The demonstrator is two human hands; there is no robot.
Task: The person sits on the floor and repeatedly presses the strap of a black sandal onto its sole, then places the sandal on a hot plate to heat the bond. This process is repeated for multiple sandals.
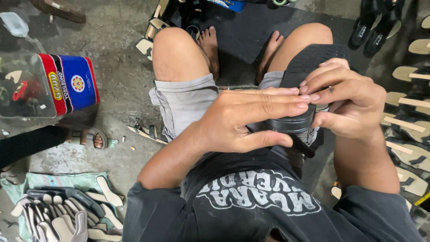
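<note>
A black sandal with a ribbed sole [309, 62] lies sole-up over my right thigh, heel end toward me. My left hand [242, 118] grips its heel end, fingers flat across the top and thumb underneath. My right hand [347, 105] holds the same end from the right, fingertips pressing the sole's edge beside the left fingertips. A black strap end [301, 145] sticks out under the heel, below my left thumb. I sit in grey shorts and a black shirt, bare feet on a dark mat [251, 31].
A tin can with red and blue bands [67, 83] lies at left on the concrete floor. Several beige insoles and black straps [67, 210] are piled on a green cloth at lower left. Unfinished sandals [407, 125] line the right side; black sandals [376, 24] lie at top right.
</note>
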